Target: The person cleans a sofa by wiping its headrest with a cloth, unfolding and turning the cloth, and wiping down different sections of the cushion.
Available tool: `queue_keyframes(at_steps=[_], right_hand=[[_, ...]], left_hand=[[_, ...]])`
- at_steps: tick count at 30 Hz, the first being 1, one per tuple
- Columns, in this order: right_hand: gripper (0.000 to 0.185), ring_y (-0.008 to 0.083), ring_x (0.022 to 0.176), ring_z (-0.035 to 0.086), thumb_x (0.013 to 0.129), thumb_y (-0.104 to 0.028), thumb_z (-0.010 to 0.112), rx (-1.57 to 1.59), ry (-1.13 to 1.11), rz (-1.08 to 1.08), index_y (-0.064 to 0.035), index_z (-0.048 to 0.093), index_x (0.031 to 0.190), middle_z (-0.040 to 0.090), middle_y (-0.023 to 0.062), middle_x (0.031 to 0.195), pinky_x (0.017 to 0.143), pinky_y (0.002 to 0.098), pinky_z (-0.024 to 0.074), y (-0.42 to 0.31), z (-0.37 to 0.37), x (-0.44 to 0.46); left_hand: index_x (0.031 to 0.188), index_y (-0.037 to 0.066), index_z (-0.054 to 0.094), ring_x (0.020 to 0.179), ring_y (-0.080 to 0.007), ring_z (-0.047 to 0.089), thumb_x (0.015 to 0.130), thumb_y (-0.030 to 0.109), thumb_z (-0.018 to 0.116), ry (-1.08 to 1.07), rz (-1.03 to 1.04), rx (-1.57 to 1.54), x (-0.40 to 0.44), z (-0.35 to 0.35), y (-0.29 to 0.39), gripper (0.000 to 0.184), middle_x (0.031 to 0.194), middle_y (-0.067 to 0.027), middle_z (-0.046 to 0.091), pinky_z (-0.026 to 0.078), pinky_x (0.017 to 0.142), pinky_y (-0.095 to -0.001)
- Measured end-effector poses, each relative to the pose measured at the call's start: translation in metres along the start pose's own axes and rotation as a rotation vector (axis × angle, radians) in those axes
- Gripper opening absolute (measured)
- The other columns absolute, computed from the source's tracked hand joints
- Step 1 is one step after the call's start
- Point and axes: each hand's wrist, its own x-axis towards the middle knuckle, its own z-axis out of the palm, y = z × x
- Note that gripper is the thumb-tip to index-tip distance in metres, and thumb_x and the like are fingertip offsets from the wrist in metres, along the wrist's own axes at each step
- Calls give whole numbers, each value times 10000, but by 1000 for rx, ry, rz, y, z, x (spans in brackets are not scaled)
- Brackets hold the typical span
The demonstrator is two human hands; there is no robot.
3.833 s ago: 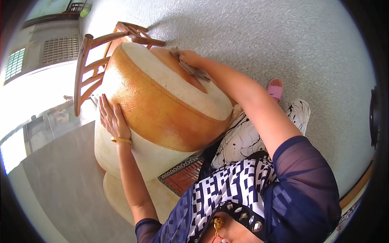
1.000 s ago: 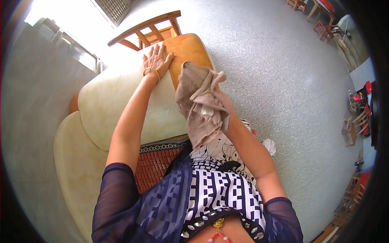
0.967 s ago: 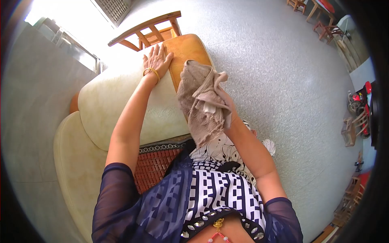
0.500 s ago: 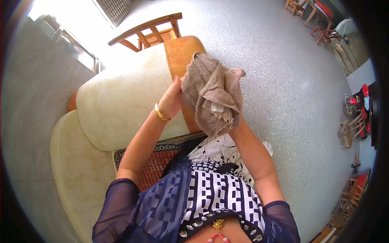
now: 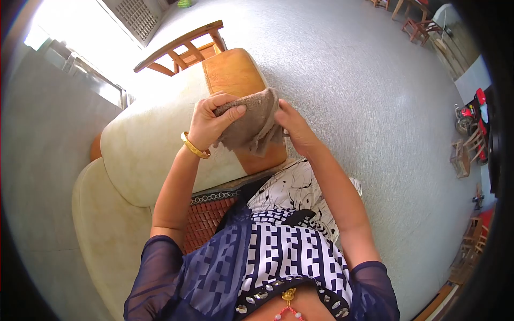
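Observation:
A grey-brown towel [image 5: 247, 125] hangs bunched between my two hands, above the orange end of the sofa arm. My left hand [image 5: 211, 119] pinches its left upper edge, the thumb lying on top. At the towel's right edge, my right hand [image 5: 293, 127] has its fingers closed around the cloth; part of its grip is hidden behind the folds. A gold bangle [image 5: 195, 146] circles my left wrist.
The cream sofa arm [image 5: 155, 123] lies ahead and to the left, with a red-brown woven seat mat [image 5: 211, 219] beside my lap. A wooden chair [image 5: 184, 49] stands beyond it. Grey floor [image 5: 364, 107] stretches right, toward small wooden chairs [image 5: 463, 155].
The towel has turned and is folded into a smaller bunch, lower and further left. My left hand now shows gripping its upper edge, and my right hand has come out from behind it.

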Motion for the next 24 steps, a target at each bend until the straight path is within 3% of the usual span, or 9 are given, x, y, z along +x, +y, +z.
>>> queue_keyframes(at_steps=[1, 5, 7, 10, 14, 18, 20, 22, 24], right_hand=[[568, 160, 1111, 520, 902, -372, 604, -195, 12, -55, -19, 458, 1321, 561, 89, 1205, 950, 307, 415, 0, 1, -1], [401, 142, 971, 553, 871, -219, 657, -250, 33, -83, -12, 564, 1200, 616, 69, 1052, 865, 286, 434, 6, -7, 10], [253, 132, 888, 561, 893, -193, 618, -259, 127, -303, 0, 625, 1056, 634, 49, 948, 809, 285, 442, -1, -3, 9], [211, 104, 842, 549, 906, -167, 596, -427, 190, -559, 1, 631, 1029, 627, 27, 899, 771, 266, 447, -18, 7, 5], [204, 87, 800, 543, 904, -161, 599, -327, 179, -495, -9, 634, 1036, 619, 13, 849, 737, 246, 444, -37, 24, -12], [206, 71, 780, 537, 906, -140, 587, -316, 74, -355, -12, 632, 1062, 619, 22, 836, 703, 220, 432, -36, 36, -19], [209, 66, 777, 533, 906, -137, 585, -190, 15, -355, -7, 631, 1062, 617, 26, 833, 695, 211, 427, -37, 45, -10], [252, 70, 771, 537, 899, -141, 598, -252, 54, -280, 26, 615, 1087, 620, 25, 844, 721, 213, 441, -39, 56, 8], [278, 114, 799, 565, 893, -136, 593, -276, 86, -278, 33, 594, 1115, 628, 51, 883, 758, 250, 458, -30, 56, 43]], left_hand=[[879, -13, 687, 687, -64, 525, 807, 137, 731, -16, 93, 80, 2, -1, 1, 172, 736, 9, 581, 441, 628, -225], [879, -18, 684, 671, -66, 510, 794, 119, 735, -17, 179, 164, 1, -8, 2, 169, 714, 1, 548, 430, 609, -234], [870, -5, 689, 656, -58, 487, 774, 127, 755, 39, 125, 126, -1, -13, 5, 176, 720, 10, 548, 412, 593, -230], [893, 2, 688, 654, -62, 480, 738, 136, 783, 9, 21, 152, -4, -24, 15, 225, 735, 15, 543, 409, 596, -230], [893, 44, 683, 632, -47, 473, 699, 145, 805, -132, 107, 499, -7, -41, 24, 250, 647, 66, 465, 414, 598, -212], [857, 51, 679, 629, -41, 477, 704, 162, 807, -86, 306, 465, -11, -66, 15, 228, 639, 72, 500, 417, 604, -215], [844, 37, 672, 657, -51, 508, 715, 165, 801, -61, -168, 33, -17, -77, 28, 223, 691, 45, 579, 434, 634, -227], [832, 27, 671, 688, -48, 523, 740, 167, 781, -41, -211, 96, -4, -97, 21, 200, 718, 28, 615, 441, 664, -222], [985, 19, 663, 818, -129, 604, 750, 154, 749, 169, -194, 373, 14, -109, 12, 284, 879, -34, 661, 480, 756, -274]])
